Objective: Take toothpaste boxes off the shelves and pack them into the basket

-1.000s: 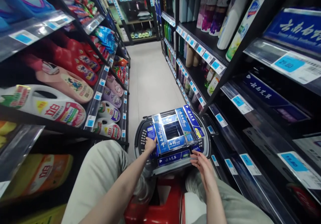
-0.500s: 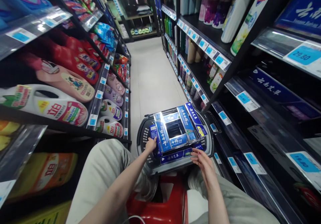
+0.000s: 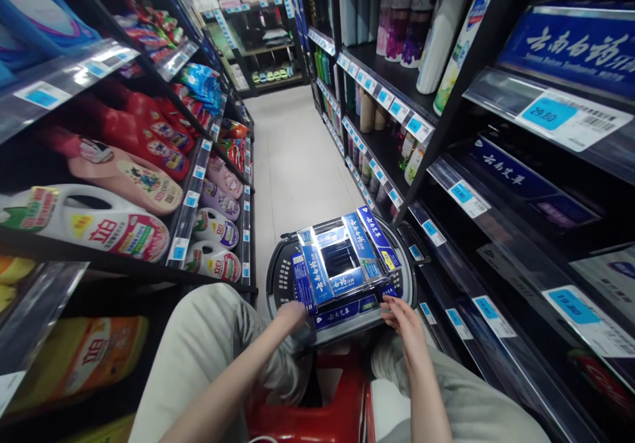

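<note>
A grey and black shopping basket (image 3: 407,278) stands between my knees. Several blue toothpaste boxes lie on it, laid in a square around a dark gap; one light blue toothpaste box (image 3: 347,281) forms the near side of the top layer. Below it, a dark blue toothpaste box (image 3: 342,312) runs along the basket's front. My left hand (image 3: 292,315) is at the basket's near left rim, just below the left boxes, its fingers smeared by motion. By the right end of the front box is my right hand (image 3: 403,319), fingers apart and holding nothing visible.
Shelves with detergent bottles (image 3: 119,228) line the left side. On the right, shelves carry toothpaste boxes (image 3: 580,49) and tall bottles (image 3: 441,30), with price tags (image 3: 553,112) along the edges. A red stool (image 3: 322,397) is below me. The pale aisle floor (image 3: 292,152) stretches ahead.
My left hand has let go of the left dark blue box and drawn back toward me. My right hand has barely moved. The view has shifted slightly.
</note>
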{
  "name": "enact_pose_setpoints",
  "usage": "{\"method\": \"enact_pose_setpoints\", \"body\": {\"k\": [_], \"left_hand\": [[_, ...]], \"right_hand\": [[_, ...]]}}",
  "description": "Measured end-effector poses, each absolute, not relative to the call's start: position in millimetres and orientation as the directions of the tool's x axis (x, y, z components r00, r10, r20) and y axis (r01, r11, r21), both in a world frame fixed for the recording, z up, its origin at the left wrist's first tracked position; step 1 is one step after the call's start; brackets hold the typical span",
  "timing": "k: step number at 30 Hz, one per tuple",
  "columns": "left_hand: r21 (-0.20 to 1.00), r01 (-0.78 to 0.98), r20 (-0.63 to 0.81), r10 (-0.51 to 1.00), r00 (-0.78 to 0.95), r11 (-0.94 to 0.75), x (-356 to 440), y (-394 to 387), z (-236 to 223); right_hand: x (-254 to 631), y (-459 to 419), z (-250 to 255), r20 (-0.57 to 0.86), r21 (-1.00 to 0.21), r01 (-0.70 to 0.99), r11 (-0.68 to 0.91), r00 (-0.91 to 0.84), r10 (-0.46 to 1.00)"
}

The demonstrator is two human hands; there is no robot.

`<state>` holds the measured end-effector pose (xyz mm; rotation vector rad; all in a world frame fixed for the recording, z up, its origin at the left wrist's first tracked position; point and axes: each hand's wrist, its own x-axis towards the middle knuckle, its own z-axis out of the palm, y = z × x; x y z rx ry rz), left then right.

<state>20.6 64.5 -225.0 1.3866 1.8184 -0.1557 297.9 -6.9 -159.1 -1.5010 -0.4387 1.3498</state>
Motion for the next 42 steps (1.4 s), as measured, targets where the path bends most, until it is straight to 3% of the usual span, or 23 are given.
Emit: {"method": "enact_pose_setpoints", "body": {"k": [4,7,16,25,27,28,29,31,33,38,42], "left_hand": [[0.511,0.856,-0.576,0.773,0.267,0.084,66,17,-218],[0.543,0.838,-0.525,0.759,0.384,-0.048,104,10,-231],[0.269,0.960,-0.701,0.698,0.144,0.073,118,41,-285],[0.258,0.966,-0.693,0.696,0.190,-0.007,108,42,-283],[0.261,0.965,-0.682,0.706,0.193,-0.012,108,40,-282],[0.264,0.964,-0.676,0.711,0.194,-0.012,108,39,-281],[0.269,0.963,-0.668,0.718,0.195,-0.012,108,37,-280],[0.278,0.961,-0.653,0.733,0.192,-0.005,109,31,-277],[0.276,0.961,-0.638,0.752,0.167,0.021,110,23,-271],[0.207,0.951,-0.627,0.777,-0.051,0.229,101,-3,-253],[0.076,0.872,-0.676,0.668,-0.312,0.484,81,-7,-251]], "right_hand": [[301,-3,-157,-0.528,-0.849,-0.281,-0.448,0.407,0.745],[298,-1,-151,-0.528,-0.847,-0.296,-0.441,0.379,0.760],[300,-9,-160,-0.520,-0.854,-0.209,-0.476,0.307,0.798],[298,-9,-155,-0.461,-0.887,-0.150,-0.436,0.276,0.843],[297,-7,-163,-0.420,-0.905,-0.051,-0.422,0.265,0.868],[297,-6,-168,-0.392,-0.902,0.080,-0.425,0.264,0.881],[295,-4,-175,-0.366,-0.865,0.254,-0.432,0.268,0.891],[291,1,-190,-0.329,-0.680,0.591,-0.434,0.283,0.901],[284,5,-205,-0.308,-0.489,0.762,-0.425,0.305,0.901],[264,13,-237,-0.258,-0.351,0.862,-0.367,0.287,0.922],[254,22,-252,-0.260,-0.255,0.884,-0.392,0.328,0.908]]}}
